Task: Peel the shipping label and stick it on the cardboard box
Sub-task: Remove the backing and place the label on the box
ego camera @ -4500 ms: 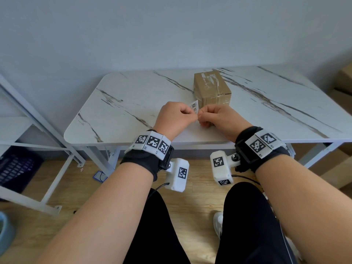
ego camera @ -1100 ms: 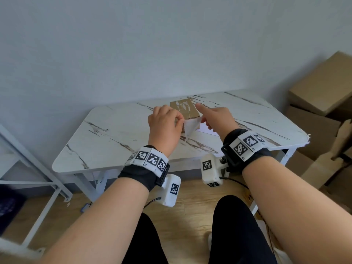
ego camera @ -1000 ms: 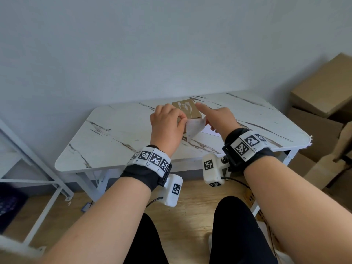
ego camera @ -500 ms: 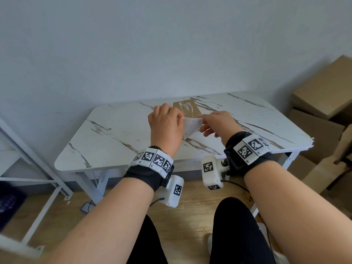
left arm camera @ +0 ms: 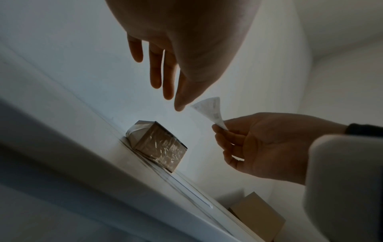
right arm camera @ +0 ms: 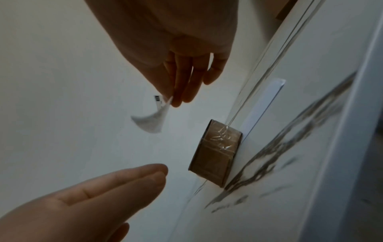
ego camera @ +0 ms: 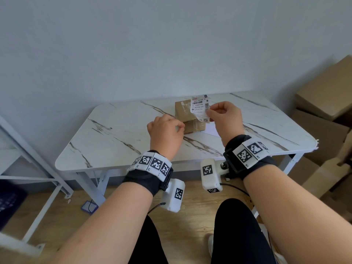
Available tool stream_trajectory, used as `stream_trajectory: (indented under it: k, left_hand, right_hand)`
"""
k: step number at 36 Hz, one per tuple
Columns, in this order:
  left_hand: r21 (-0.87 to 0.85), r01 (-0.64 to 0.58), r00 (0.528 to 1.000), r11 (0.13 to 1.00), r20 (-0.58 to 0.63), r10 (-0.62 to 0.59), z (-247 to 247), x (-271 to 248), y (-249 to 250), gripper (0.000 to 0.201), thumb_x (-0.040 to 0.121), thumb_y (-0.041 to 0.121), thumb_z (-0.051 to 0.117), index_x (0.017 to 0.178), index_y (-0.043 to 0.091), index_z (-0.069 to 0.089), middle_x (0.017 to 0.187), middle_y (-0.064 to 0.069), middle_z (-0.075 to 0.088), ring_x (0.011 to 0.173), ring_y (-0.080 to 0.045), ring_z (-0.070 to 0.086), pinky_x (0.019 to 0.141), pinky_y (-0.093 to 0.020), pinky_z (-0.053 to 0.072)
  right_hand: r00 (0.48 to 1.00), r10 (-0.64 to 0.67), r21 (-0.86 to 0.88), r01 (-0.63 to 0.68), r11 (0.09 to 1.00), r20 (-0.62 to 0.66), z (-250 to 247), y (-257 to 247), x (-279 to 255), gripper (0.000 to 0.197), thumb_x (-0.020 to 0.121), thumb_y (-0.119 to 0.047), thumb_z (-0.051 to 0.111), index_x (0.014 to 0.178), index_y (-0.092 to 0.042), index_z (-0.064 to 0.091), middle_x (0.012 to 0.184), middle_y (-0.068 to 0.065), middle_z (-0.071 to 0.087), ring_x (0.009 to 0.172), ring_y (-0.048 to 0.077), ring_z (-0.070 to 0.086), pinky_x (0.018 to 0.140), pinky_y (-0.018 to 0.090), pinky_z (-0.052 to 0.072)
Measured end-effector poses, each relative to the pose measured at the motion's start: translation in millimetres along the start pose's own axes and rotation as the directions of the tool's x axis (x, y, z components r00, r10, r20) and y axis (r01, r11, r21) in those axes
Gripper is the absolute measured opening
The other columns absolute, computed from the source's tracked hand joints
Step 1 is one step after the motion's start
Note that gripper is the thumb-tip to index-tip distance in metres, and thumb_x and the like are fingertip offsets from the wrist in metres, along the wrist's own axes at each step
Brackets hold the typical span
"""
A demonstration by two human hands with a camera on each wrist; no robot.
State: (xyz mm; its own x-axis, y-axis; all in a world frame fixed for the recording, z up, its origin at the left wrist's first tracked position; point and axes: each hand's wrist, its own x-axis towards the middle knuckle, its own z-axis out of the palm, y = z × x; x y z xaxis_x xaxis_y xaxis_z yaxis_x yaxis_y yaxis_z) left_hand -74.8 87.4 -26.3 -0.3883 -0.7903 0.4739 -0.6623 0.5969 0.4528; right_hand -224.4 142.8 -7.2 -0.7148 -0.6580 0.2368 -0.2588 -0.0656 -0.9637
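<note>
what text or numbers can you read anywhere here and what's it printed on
Shipping label, pinched by the right hand: a barcode, a red strip and several printed lines show, all too small to read.
Wrist bands and wrist cameras: black-and-white square marker codes, no words.
Cardboard box: only clear tape, no print that shows.
White sheet on the table beside the box: blank as far as it shows.
No text here can be quoted.
</note>
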Motion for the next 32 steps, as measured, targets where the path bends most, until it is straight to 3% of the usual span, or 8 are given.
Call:
stream_trajectory:
  k: [3, 7, 10, 12, 17, 22, 28, 32]
  left_hand:
    - [-0.051, 0.068, 0.997, 0.996, 0.024, -0.066, -2, 2, 0, 0.023, 0.092, 0.03, 0.053, 0.088, 0.023, 0.075, 0.106, 0.002, 0.066, 0.105, -0.021, 0.055, 0.093, -0.036, 0.033]
    - [-0.172, 0.163, 0.985, 0.972, 0.082, -0.151, -2, 11, 1, 0.055, 0.095, 0.049, 0.037, 0.064, 0.012, 0.063, 0.071, -0.005, 0.062, 0.077, -0.027, 0.058, 0.086, -0.043, 0.048]
    - [-0.259, 0.21, 0.975, 0.943, 0.124, -0.183, -4, 16, 7, 0.08, 0.081, 0.07, 0.023, 0.082, 0.007, 0.073, 0.08, -0.011, 0.071, 0.079, -0.028, 0.064, 0.085, -0.043, 0.05]
    - [-0.282, 0.21, 0.975, 0.936, 0.126, -0.181, -5, 19, 10, 0.073, 0.082, 0.069, 0.032, 0.078, 0.007, 0.071, 0.073, -0.009, 0.068, 0.075, -0.028, 0.062, 0.085, -0.043, 0.051]
    - [-0.33, 0.217, 0.976, 0.919, 0.102, -0.194, 0, 23, 11, 0.025, 0.09, 0.032, 0.057, 0.077, 0.018, 0.073, 0.074, 0.006, 0.064, 0.087, -0.026, 0.065, 0.088, -0.045, 0.051]
    - [-0.358, 0.208, 0.978, 0.91, 0.097, -0.186, 8, 28, 8, 0.023, 0.091, 0.031, 0.058, 0.084, 0.016, 0.075, 0.079, 0.008, 0.066, 0.089, -0.023, 0.065, 0.091, -0.046, 0.05]
    - [-0.341, 0.203, 0.979, 0.918, 0.071, -0.19, 21, 35, 9, 0.024, 0.091, 0.032, 0.057, 0.084, 0.017, 0.074, 0.089, 0.003, 0.072, 0.093, -0.022, 0.064, 0.091, -0.046, 0.049]
    - [-0.379, 0.214, 0.976, 0.9, 0.053, -0.21, 25, 42, 7, 0.025, 0.091, 0.032, 0.055, 0.09, 0.016, 0.075, 0.093, 0.0, 0.074, 0.093, -0.024, 0.066, 0.089, -0.044, 0.051]
  right_hand:
    - [1.0, -0.006, 0.006, 0.006, 1.0, 0.013, 1, 1, 1, 0.008, 0.082, -0.009, 0.068, 0.089, -0.012, 0.064, 0.085, 0.008, 0.069, 0.076, 0.02, 0.065, 0.074, 0.03, 0.057]
    - [0.996, -0.008, 0.001, 0.008, 1.0, 0.084, 4, 1, 2, 0.021, 0.08, -0.008, 0.07, 0.1, -0.01, 0.065, 0.081, 0.0, 0.067, 0.072, 0.012, 0.064, 0.065, 0.02, 0.048]
    - [0.993, -0.022, -0.015, 0.024, 1.0, 0.118, 6, 1, 3, 0.026, 0.08, -0.004, 0.07, 0.105, -0.01, 0.064, 0.076, -0.006, 0.063, 0.065, 0.003, 0.06, 0.052, 0.008, 0.043]
    - [0.991, -0.029, -0.012, 0.031, 0.999, 0.134, 8, 1, 4, 0.028, 0.08, -0.002, 0.069, 0.106, -0.01, 0.065, 0.075, -0.006, 0.063, 0.062, 0.002, 0.059, 0.046, 0.003, 0.04]
    - [0.99, -0.028, -0.024, 0.031, 0.999, 0.138, 10, 5, 8, 0.029, 0.08, -0.002, 0.07, 0.108, -0.007, 0.066, 0.079, 0.0, 0.067, 0.064, 0.004, 0.062, 0.047, 0.003, 0.042]
    - [0.993, 0.004, -0.083, 0.006, 0.997, 0.119, 12, 10, 16, 0.025, 0.083, -0.017, 0.072, 0.107, -0.009, 0.066, 0.084, 0.003, 0.067, 0.065, 0.006, 0.059, 0.056, 0.014, 0.041]
    - [0.991, 0.061, -0.129, -0.046, 0.991, 0.118, 17, 12, 23, 0.03, 0.087, -0.03, 0.067, 0.109, -0.01, 0.063, 0.079, -0.005, 0.06, 0.062, 0.003, 0.053, 0.045, 0.009, 0.04]
    - [0.992, 0.072, -0.155, -0.055, 0.986, 0.107, 18, 14, 28, 0.026, 0.087, -0.028, 0.066, 0.101, -0.007, 0.066, 0.075, -0.006, 0.061, 0.061, 0.005, 0.053, 0.054, 0.018, 0.038]
